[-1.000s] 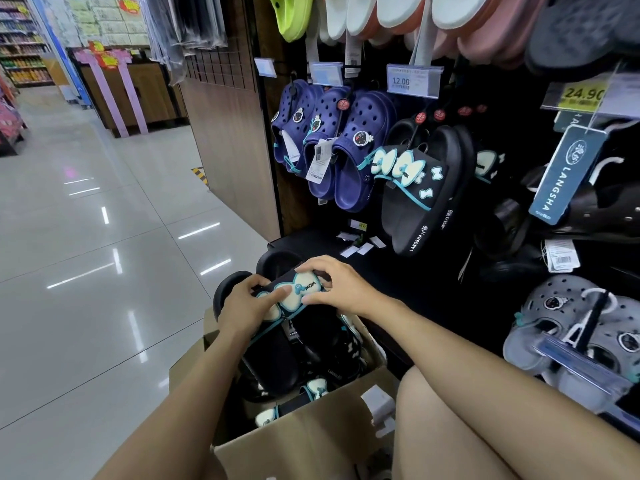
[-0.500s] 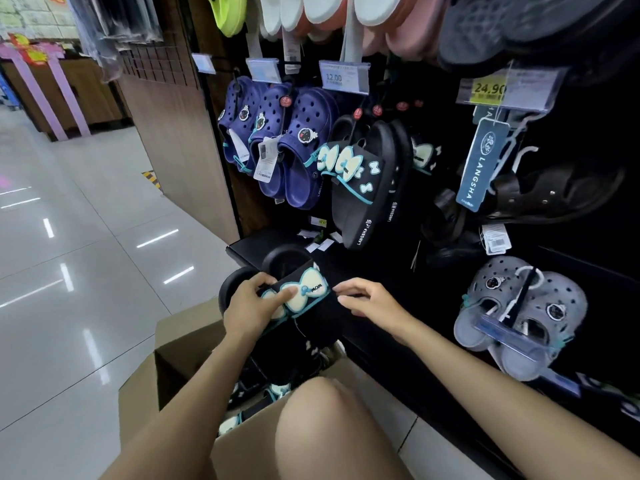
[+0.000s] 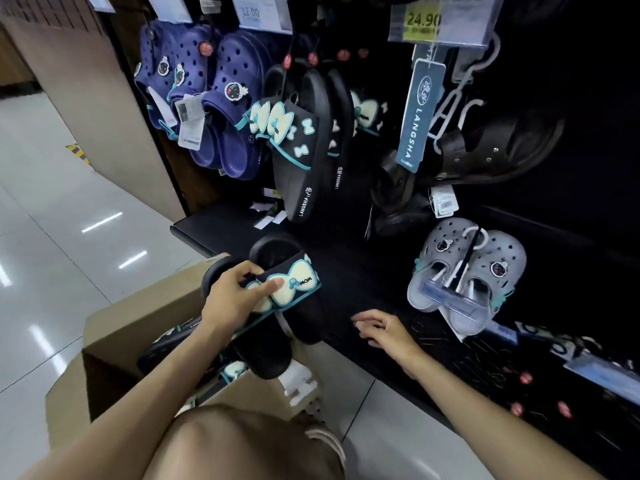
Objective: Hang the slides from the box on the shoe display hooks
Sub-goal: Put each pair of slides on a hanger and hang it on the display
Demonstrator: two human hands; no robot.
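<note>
Right hand [image 3: 382, 329] has let go, fingers now spread & empty just right of the box [image 3: 145, 327]. Left hand [image 3: 235, 299] alone clamps the slides [image 3: 287, 289], lifted above box — ready for a hook, prob.

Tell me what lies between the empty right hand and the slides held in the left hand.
Nothing: in the head view only bare black display base separates the right hand from the slides.

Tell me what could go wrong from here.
1. Only the left hand grips the slides, by the strap; the pair could slip back toward the box.
2. The right hand is free and reaching along the dark rack, where hooks are hard to see and could snag it.
</note>
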